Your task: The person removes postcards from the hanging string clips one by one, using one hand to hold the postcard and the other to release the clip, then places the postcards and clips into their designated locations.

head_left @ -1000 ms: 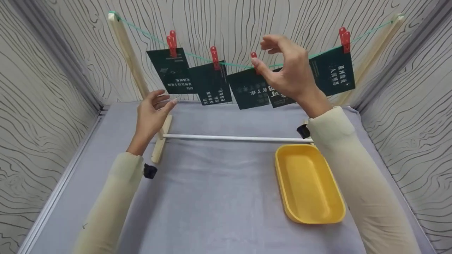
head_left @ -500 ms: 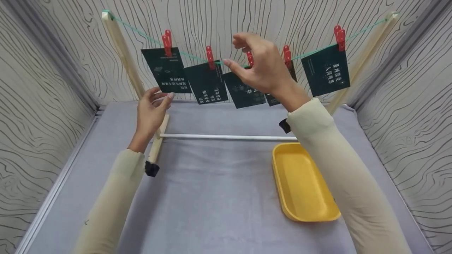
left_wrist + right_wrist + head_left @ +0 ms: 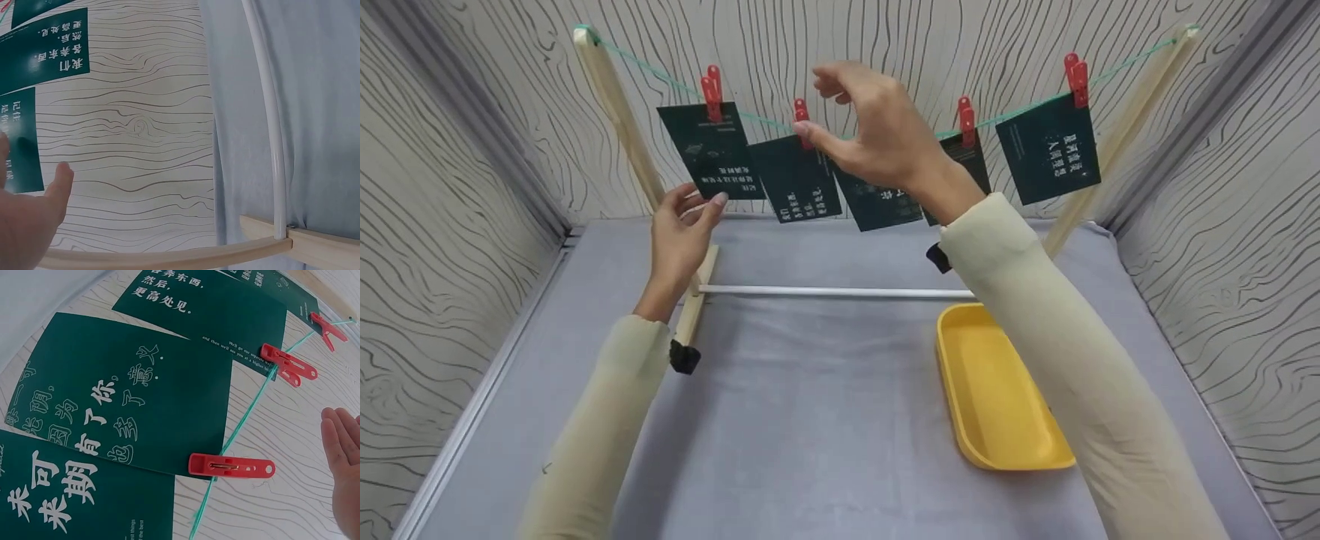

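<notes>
Several dark green cards with white writing hang from a green string by red clothespins. My left hand (image 3: 679, 232) is at the lower edge of the leftmost card (image 3: 709, 150), its fingers loosely curved and gripping nothing. In the left wrist view, the thumb stands apart from that card. Raised before the string's middle, my right hand (image 3: 877, 135) has bent, spread fingers with nothing between them. Its thumb overlaps the clothespin (image 3: 800, 110) of the second card (image 3: 791, 180) in the head view. The hand hides the third card's clothespin there; the right wrist view shows this clothespin (image 3: 230, 466) gripping card and string.
Wooden posts (image 3: 619, 120) hold up the string (image 3: 649, 69) at both ends. A white rod (image 3: 832, 291) joins their feet low down. On the grey cloth (image 3: 810, 420) stands a yellow tray (image 3: 997, 405), partly covered by the right sleeve. Wood-patterned panels surround the space.
My right hand has moved left along the string, from the fourth card towards the second clothespin. My left hand has risen slightly to the leftmost card's lower edge. The view has shifted a little.
</notes>
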`<state>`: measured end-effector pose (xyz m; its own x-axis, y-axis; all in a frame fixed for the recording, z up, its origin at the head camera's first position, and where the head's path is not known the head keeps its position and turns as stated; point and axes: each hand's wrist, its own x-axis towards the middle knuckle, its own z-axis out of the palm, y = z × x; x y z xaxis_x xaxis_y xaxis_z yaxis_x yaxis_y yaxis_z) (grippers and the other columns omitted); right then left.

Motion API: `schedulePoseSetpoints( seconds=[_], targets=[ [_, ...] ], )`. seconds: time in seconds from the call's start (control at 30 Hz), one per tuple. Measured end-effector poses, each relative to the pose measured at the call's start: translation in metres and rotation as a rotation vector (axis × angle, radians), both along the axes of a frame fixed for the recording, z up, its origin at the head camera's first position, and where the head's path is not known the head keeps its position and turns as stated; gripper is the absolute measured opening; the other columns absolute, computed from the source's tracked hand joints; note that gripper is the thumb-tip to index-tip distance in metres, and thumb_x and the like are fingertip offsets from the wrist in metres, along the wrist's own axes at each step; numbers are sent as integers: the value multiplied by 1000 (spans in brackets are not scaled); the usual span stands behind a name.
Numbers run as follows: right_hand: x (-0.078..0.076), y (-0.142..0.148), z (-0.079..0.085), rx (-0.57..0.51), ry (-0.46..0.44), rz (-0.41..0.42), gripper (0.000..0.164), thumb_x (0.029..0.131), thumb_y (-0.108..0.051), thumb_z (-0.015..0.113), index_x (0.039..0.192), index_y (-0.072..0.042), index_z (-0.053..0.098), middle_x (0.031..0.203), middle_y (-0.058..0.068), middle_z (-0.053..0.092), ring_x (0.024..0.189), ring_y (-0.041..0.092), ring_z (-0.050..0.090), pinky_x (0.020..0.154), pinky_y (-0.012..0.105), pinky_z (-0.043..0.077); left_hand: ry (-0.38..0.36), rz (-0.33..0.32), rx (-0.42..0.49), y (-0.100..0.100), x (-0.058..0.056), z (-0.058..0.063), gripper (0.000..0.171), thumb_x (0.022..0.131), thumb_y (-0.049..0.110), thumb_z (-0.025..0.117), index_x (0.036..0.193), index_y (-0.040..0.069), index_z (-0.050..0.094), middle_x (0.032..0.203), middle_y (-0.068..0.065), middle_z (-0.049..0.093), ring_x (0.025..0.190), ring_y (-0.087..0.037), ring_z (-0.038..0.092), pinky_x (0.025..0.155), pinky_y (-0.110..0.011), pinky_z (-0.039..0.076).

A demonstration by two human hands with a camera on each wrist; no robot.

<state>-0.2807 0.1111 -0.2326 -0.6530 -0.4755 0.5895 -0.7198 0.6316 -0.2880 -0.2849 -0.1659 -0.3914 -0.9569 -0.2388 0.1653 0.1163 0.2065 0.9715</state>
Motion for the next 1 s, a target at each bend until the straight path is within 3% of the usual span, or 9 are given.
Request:
schedulePoseSetpoints(
  seconds=[0.47, 0.73, 1.0],
  targets=[
    [-18, -21, 5, 58, -14, 4, 61, 104, -42, 66, 149, -2, 53, 143, 16, 65, 131, 26, 63, 117, 30, 49, 13, 6, -7, 1, -1, 1, 70, 99, 37, 73, 155, 6, 44, 150, -15, 55, 139, -23, 60, 113, -30, 53],
    [-19, -31, 6, 77, -27, -2, 62, 104, -42, 66, 150, -2, 52, 143, 15, 64, 132, 24, 62, 118, 29, 48, 22, 4, -32, 0, 1, 4, 69, 99, 38, 73, 155, 9, 44, 153, -13, 54, 142, -23, 57, 116, -32, 51],
    [-19, -41, 7, 49, -54, 2, 62, 103, -42, 67, 149, -3, 53, 142, 15, 65, 131, 24, 62, 117, 27, 48, 104, -6, -18, 0, -2, 0, 64, 100, 31, 74, 151, 3, 47, 145, -16, 58, 138, -26, 59, 117, -31, 50]
  ],
)
